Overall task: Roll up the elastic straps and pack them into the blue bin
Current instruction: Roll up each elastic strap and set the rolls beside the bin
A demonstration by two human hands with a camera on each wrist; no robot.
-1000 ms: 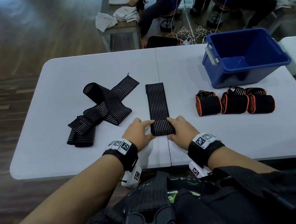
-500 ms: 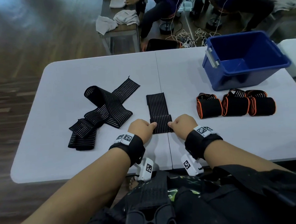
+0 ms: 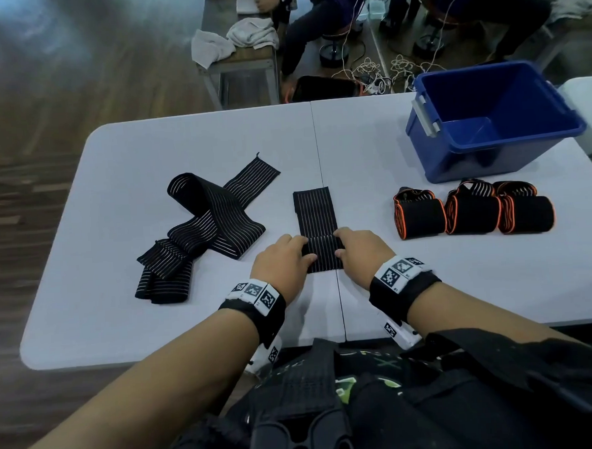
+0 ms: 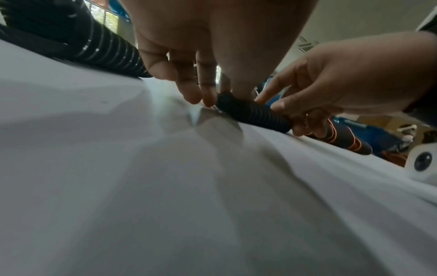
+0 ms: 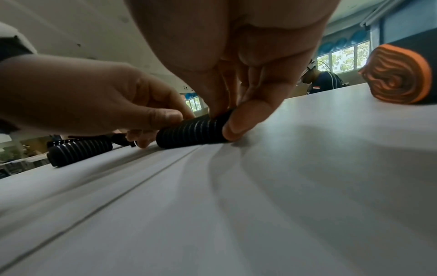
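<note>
Both hands work a black striped strap (image 3: 316, 219) lying flat along the counter (image 3: 370, 172) seam, its near end wound into a small roll (image 3: 324, 253). The left hand (image 3: 280, 264) pinches the roll's left end, thumb at the near side and fingers curled over the top. The right hand (image 3: 362, 255) pinches the right end the same way. In the left wrist view the left fingertips (image 4: 192, 95) press down at the roll (image 4: 254, 116) end, touching the counter (image 4: 165, 186). In the right wrist view the thumb (image 5: 246, 119) sits against the roll (image 5: 191, 133) end, low on the counter (image 5: 283, 186). The unrolled part of the strap stretches away from the person, flat.

To the left a loose pile of striped straps (image 3: 199, 229) lies crossed and folded, apart from the hands. To the right three rolled, orange-edged straps (image 3: 472, 213) stand in a row, side by side and touching. Just behind them is the blue bin (image 3: 424, 138), open at the counter's far right; nothing shows on the visible part of its floor
</note>
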